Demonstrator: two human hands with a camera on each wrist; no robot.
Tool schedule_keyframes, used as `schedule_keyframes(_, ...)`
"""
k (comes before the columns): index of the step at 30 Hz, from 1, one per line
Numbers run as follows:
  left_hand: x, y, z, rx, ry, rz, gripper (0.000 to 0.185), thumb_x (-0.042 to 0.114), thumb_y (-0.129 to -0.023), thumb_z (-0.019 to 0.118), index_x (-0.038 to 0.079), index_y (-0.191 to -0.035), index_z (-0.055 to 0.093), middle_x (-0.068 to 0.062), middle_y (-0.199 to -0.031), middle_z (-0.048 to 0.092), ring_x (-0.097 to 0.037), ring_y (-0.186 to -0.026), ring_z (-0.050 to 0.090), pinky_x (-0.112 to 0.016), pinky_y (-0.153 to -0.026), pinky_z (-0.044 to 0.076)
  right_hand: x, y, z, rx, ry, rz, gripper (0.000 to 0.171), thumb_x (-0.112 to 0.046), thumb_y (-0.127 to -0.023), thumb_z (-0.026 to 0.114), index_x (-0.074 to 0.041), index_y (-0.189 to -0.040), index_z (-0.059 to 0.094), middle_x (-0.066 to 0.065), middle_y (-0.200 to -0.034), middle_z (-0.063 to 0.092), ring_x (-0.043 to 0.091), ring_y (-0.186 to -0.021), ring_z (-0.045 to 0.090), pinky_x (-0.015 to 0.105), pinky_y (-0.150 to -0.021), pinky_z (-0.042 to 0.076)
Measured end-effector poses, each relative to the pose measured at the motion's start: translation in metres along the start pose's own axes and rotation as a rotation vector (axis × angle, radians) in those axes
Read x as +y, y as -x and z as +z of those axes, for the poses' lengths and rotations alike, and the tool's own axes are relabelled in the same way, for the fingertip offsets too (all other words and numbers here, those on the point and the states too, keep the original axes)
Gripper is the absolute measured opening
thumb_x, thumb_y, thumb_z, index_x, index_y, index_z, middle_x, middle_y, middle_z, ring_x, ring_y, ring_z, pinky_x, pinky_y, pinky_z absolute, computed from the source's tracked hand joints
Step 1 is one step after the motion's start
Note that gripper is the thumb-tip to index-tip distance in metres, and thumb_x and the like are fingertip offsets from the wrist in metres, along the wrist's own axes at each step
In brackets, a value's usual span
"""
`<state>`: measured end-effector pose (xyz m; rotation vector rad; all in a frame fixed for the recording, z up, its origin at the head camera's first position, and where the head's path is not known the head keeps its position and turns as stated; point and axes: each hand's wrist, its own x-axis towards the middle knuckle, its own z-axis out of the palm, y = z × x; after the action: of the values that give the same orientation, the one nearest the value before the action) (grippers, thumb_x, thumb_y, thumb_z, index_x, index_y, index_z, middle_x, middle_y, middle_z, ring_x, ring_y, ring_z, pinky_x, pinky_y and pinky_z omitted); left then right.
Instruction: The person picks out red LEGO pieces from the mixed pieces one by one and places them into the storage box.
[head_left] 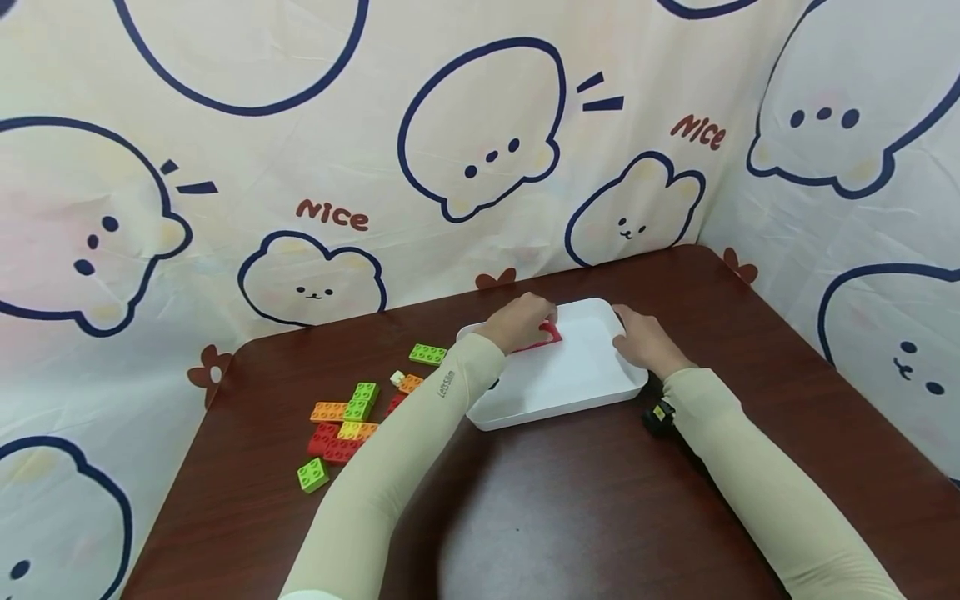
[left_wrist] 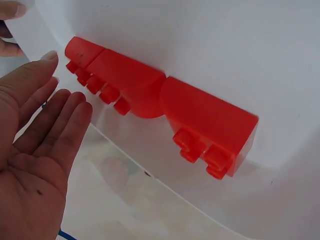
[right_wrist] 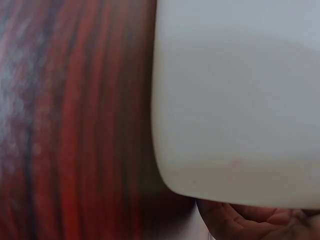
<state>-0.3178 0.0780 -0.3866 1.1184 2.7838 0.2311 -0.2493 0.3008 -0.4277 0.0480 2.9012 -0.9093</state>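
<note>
Inside white tray [head_left: 577, 375], right of centre in head frame: row of red blocks [left_wrist: 135, 77], slanting from upper left to right in left-wrist frame. Near row's upper-left end, fingers straight: left hand [head_left: 519, 323]. Gripping tray's right rim: right hand [head_left: 649, 340]. Lower left in head frame: coloured bricks [head_left: 349, 430].

On the cloth [head_left: 450, 258], "Nice" can be read twice in brown letters, sloping slightly down to the right: once above the left cartoon figure [head_left: 313, 279], once, higher up, above the right cartoon figure [head_left: 636, 204]. Small dark lettering on the left sleeve [head_left: 405, 450], near its cuff, seems to read "Let's Slim", though it is too small for certainty about every letter
</note>
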Motion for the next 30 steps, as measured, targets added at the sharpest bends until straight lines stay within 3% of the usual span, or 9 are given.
schedule_keyframes(8, 0.001, 0.012, -0.009, 0.039, 0.015, 0.015, 0.031, 0.022, -0.095, 0.074, 0.013, -0.125, 0.071, -0.001, -0.114, 0.071, -0.014, -0.099, 0.064, -0.032, -0.096, 0.054, -0.001, 0.0, -0.001, -0.021, -0.007, 0.006, 0.063, -0.004, -0.1, 0.049, 0.006, -0.156, 0.023, 0.032, -0.155, 0.032, 0.048, -0.14, 0.036, 0.061, -0.112, 0.034)
schedule_keyframes(15, -0.003, 0.025, -0.025, 0.084, 0.02, 0.003, 0.037, 0.028, -0.094, 0.074, 0.016, -0.129, 0.068, 0.0, -0.12, 0.07, -0.016, -0.109, 0.065, -0.034, -0.094, 0.055, 0.001, -0.002, -0.001, -0.032, 0.007, 0.003, 0.063, -0.005, -0.101, 0.049, 0.007, -0.156, 0.022, 0.033, -0.156, 0.03, 0.048, -0.14, 0.035, 0.061, -0.112, 0.034)
schedule_keyframes(25, -0.025, 0.048, -0.045, 0.141, -0.01, 0.019, 0.035, 0.029, -0.093, 0.074, 0.015, -0.125, 0.07, 0.0, -0.111, 0.072, -0.013, -0.092, 0.066, -0.03, -0.085, 0.058, -0.003, -0.002, -0.002, -0.049, -0.007, 0.023, 0.064, -0.006, -0.101, 0.05, 0.006, -0.157, 0.021, 0.033, -0.156, 0.029, 0.049, -0.141, 0.034, 0.063, -0.112, 0.032)
schedule_keyframes(30, -0.031, 0.061, -0.048, 0.154, 0.01, 0.031, 0.036, 0.028, -0.094, 0.074, 0.012, -0.125, 0.069, -0.002, -0.111, 0.071, -0.014, -0.094, 0.066, -0.028, -0.086, 0.057, -0.002, -0.001, -0.002, -0.05, 0.0, 0.018, 0.063, -0.006, -0.101, 0.049, 0.006, -0.157, 0.021, 0.033, -0.156, 0.029, 0.049, -0.14, 0.034, 0.063, -0.112, 0.032)
